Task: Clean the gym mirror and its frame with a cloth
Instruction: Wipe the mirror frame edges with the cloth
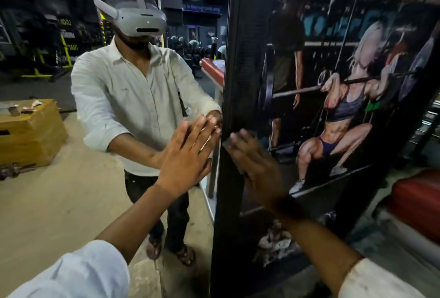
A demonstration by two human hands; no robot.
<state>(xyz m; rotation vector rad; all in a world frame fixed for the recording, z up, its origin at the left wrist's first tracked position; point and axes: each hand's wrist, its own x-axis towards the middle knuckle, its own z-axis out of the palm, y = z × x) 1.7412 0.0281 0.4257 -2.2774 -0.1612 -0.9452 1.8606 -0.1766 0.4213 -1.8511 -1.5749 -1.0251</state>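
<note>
**While bare left hand [185,154] lies flat on the glass, bare right hand [257,166] presses small dark grey cloth [228,143] on the frame**

As seen from the head view, the person stands close to a large wall mirror [71,190] with a tall black upright frame [226,226] along its right edge. Left hand: palm flat against the glass, fingers straight and slightly spread, holding nothing, fingertips just beside the frame. Right hand: motion-blurred, laid flat on the frame with fingers stretched out and close together. The cloth is pinned between those fingers and the frame, only a grey corner showing past the fingertips. Cannot tell where the thumb lies. Both forearms are bare, white rolled sleeves at the bottom corners.

Right of the frame, touching it, hangs a dark glossy gym poster [345,107] of a lifter squatting under a barbell. A red padded bench [416,200] sits at far right.

The mirror reflects the person in a white shirt and a grey-white headset [140,18], a yellow-brown wooden box [31,135] on a pale floor, and dim gym equipment behind
</note>
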